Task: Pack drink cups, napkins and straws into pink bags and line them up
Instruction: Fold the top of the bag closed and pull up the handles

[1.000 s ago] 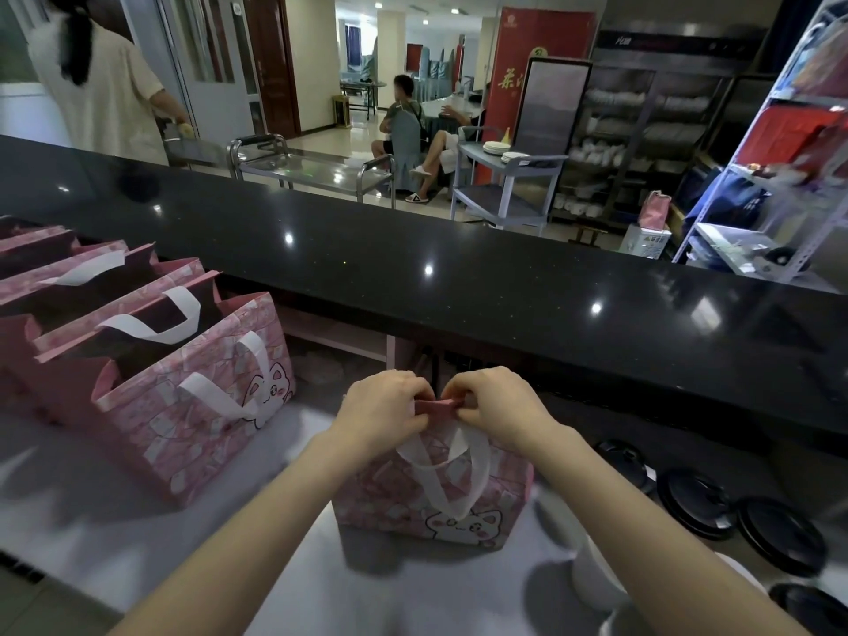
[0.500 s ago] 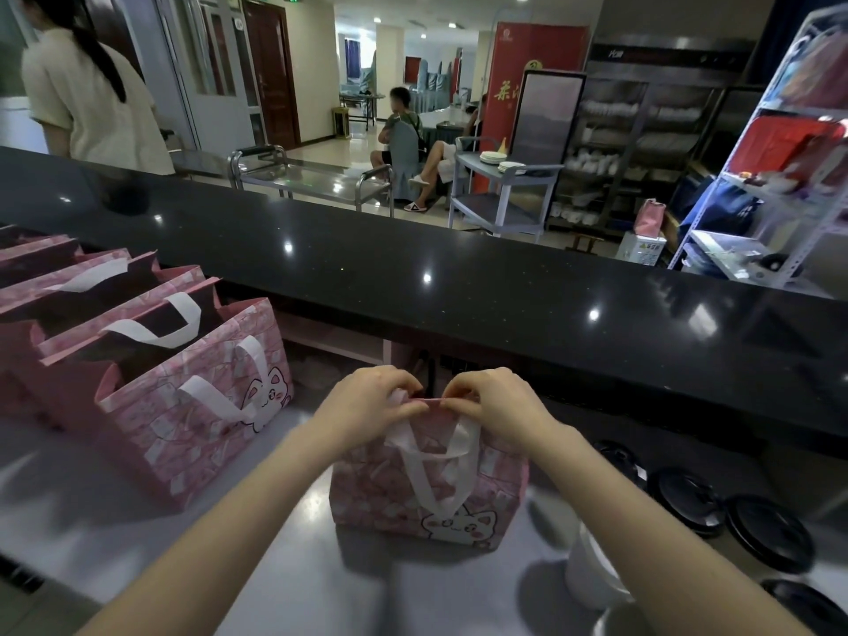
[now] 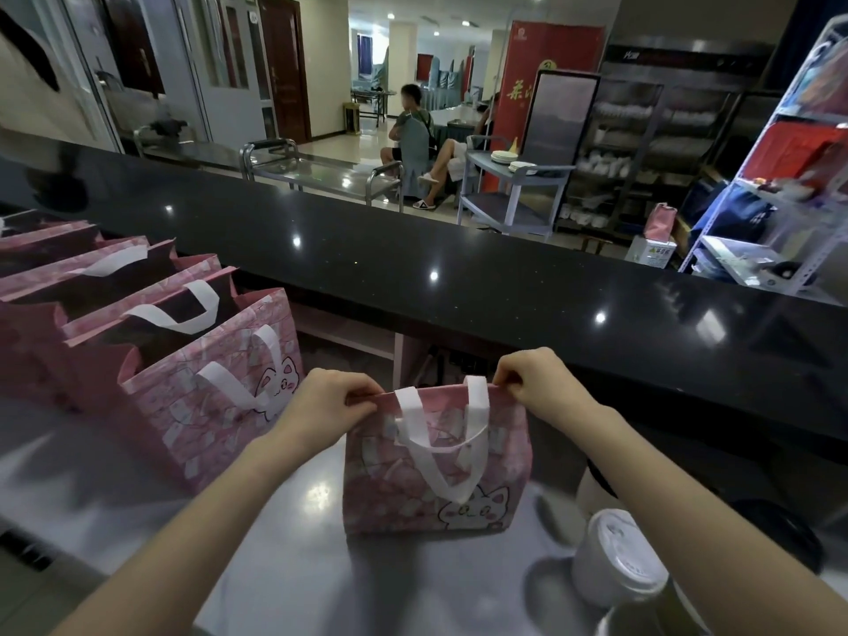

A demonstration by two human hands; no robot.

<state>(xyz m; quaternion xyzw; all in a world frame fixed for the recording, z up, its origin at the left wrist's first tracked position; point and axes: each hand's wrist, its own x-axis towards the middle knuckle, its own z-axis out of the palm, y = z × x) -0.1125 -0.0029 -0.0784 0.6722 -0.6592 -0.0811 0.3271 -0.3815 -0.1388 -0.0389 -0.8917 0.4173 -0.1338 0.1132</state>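
A pink bag [image 3: 436, 488] with white handles and a cat print stands on the steel worktop [image 3: 293, 566] in front of me. My left hand [image 3: 332, 401] pinches the left end of its top edge. My right hand [image 3: 534, 383] pinches the right end. The top edge is stretched flat between them, and what is inside is hidden. A row of several open pink bags [image 3: 202, 392] stands to the left. A white lidded cup [image 3: 615, 557] stands at the lower right under my right forearm.
A raised black counter [image 3: 459, 277] runs across behind the worktop. Black lids [image 3: 780, 534] lie at the right beyond my arm. Beyond the counter are carts, shelves and seated people.
My hands have moved apart from the middle of the bag's top to its two corners, pulling the edge out wide. The view has tilted down and the white cup has come into view.
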